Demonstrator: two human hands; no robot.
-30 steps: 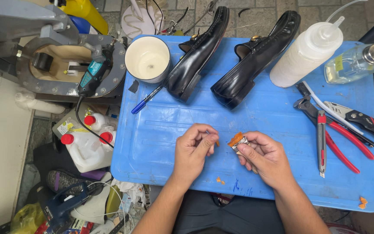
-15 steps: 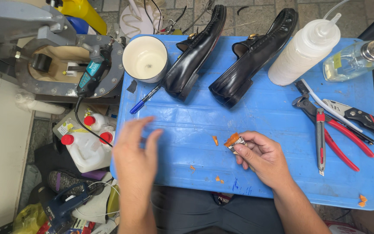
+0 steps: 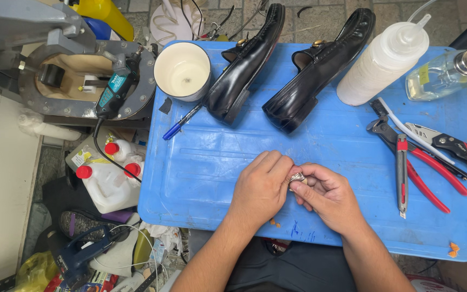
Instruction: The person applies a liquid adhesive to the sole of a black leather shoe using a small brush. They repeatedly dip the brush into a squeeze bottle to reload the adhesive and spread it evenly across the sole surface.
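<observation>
Silvery, the small metal piece [image 3: 297, 177] sat pinched between your left hand [image 3: 260, 189] and right hand [image 3: 328, 196], both closed on it above the blue tray [image 3: 206, 162]. Beyond lay two black loafers [image 3: 277, 65], a white cup [image 3: 182, 70] and red-handled pliers [image 3: 417, 162].

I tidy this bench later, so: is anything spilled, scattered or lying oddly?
Small orange scraps lie loose near the blue tray's right front corner, a few more under the left hand. One black shoe lies tipped on its side.
</observation>
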